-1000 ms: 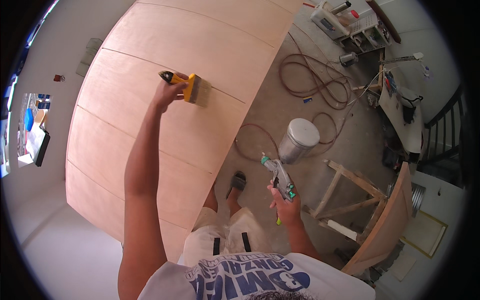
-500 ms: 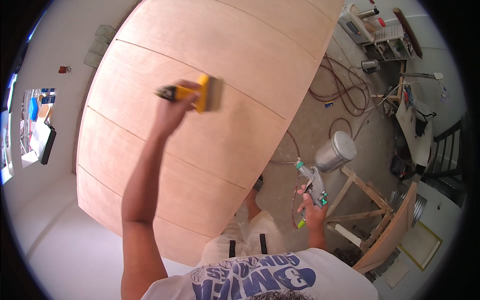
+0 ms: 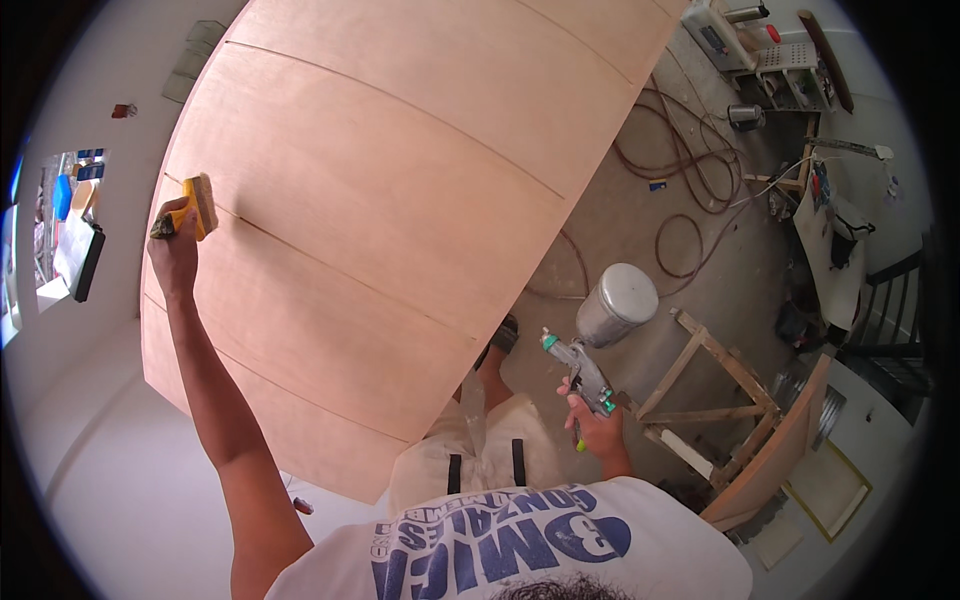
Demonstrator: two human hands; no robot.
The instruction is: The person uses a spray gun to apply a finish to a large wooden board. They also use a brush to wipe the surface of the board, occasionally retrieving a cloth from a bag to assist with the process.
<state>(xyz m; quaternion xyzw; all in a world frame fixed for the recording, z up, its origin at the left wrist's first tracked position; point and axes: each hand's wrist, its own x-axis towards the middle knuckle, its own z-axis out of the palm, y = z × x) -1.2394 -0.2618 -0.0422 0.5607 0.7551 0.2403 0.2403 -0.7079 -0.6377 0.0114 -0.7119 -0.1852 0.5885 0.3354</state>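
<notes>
A large pale wooden panel with thin dark grooves across it spreads before me. My left hand is closed around the handle of a wide yellow brush, over the panel's left edge. A shadow falls on the wood to the right of the brush; whether the bristles touch the wood I cannot tell. Low at my right side, my right hand grips a metal spray gun with green fittings. Its round silver cup sits to the far side of the gun, and the nozzle points toward the panel.
A reddish hose lies coiled on the concrete floor to the right. Closer in stand a wooden trestle and a curved wooden piece. White shelving is at the far right. A white wall runs along the left.
My left hand has carried the brush leftward, from the panel's middle to its left edge. The spray gun in my right hand has shifted left and slightly nearer, its nozzle now closer to the panel.
</notes>
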